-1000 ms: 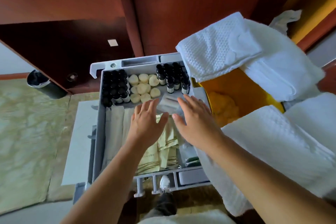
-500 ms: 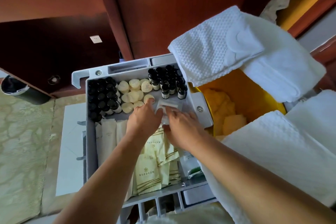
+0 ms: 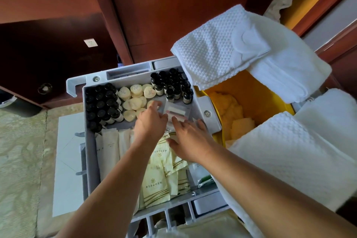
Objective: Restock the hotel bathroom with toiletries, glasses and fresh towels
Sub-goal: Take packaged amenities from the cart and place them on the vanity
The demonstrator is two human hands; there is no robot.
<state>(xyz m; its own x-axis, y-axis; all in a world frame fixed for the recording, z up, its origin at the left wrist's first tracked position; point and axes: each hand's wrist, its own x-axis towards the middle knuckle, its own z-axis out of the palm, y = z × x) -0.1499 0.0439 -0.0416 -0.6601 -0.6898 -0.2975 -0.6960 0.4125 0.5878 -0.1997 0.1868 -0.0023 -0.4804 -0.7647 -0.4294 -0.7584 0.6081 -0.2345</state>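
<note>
1. The clear plastic packet (image 3: pixel 176 110) lies at centre frame in the grey cart tray (image 3: pixel 87 141), just below the small dark bottles (image 3: pixel 173 87).
2. It is probably light, limp and slick, so pinch it at an edge.
3. The left hand (image 3: pixel 150 123) touches its left edge, but I cannot tell whether it grips. The right hand (image 3: pixel 190 139) is relaxed and spread just below.

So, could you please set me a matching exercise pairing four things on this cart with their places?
Things: 1 round soaps; 2 clear packet; 3 cream sachets; 4 yellow bag.
Places: A near end of the grey tray; B beside the tray, under white towels; C between black-capped bottles; D by the left hand and right hand.
Pairs: 1-C, 2-D, 3-A, 4-B.
</note>
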